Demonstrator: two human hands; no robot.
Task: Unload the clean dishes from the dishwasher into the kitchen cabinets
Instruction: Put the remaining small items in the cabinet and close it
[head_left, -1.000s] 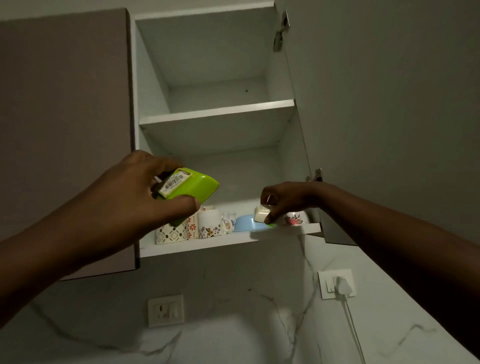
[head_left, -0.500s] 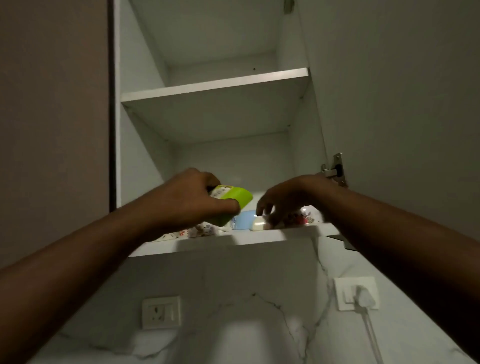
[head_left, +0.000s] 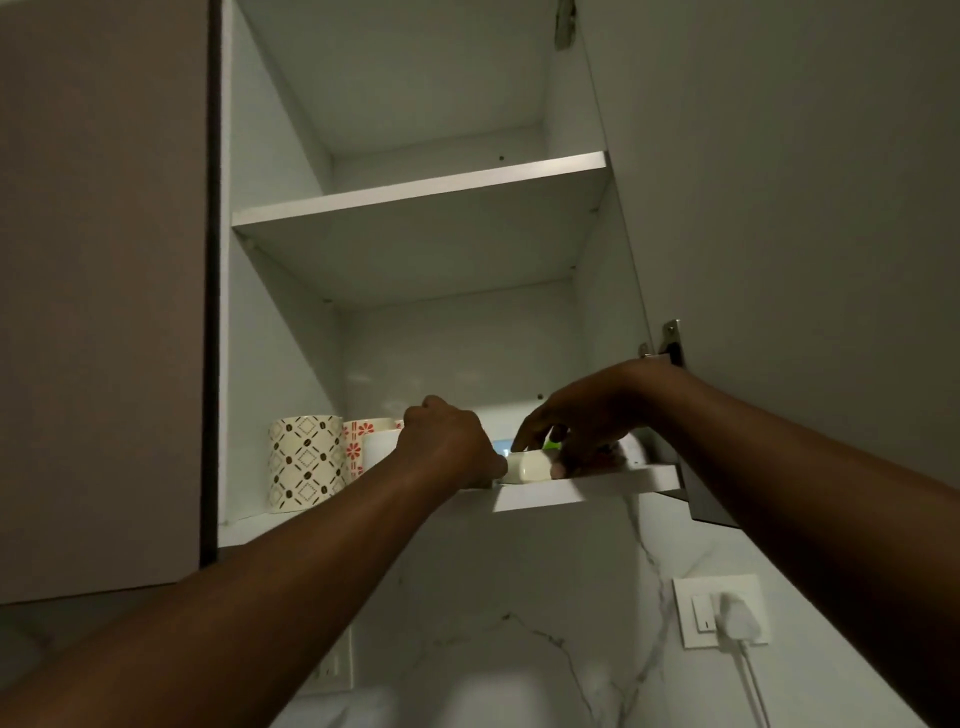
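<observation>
My left hand (head_left: 448, 448) reaches into the bottom shelf (head_left: 587, 487) of the open wall cabinet, fingers curled. The green bowl (head_left: 552, 444) it carried shows only as a thin sliver beyond its knuckles; the rest is hidden. My right hand (head_left: 584, 421) is just to the right, with thumb and fingers pinching a small cream cup (head_left: 525, 466) that rests at the shelf's front edge. A bit of a blue bowl (head_left: 501, 447) peeks out between the two hands.
Left on the same shelf stand a diamond-patterned mug (head_left: 305, 462), a red-flowered mug (head_left: 362, 434) and a white mug (head_left: 378, 451). The upper shelf (head_left: 415, 200) is bare. The open door (head_left: 779, 208) hangs right, a closed door (head_left: 98, 260) left. A plugged wall socket (head_left: 722, 610) sits below.
My left hand has pushed the green bowl deeper into the bottom shelf, so it is now almost hidden. My right hand stays on the cream cup. The view has moved closer.
</observation>
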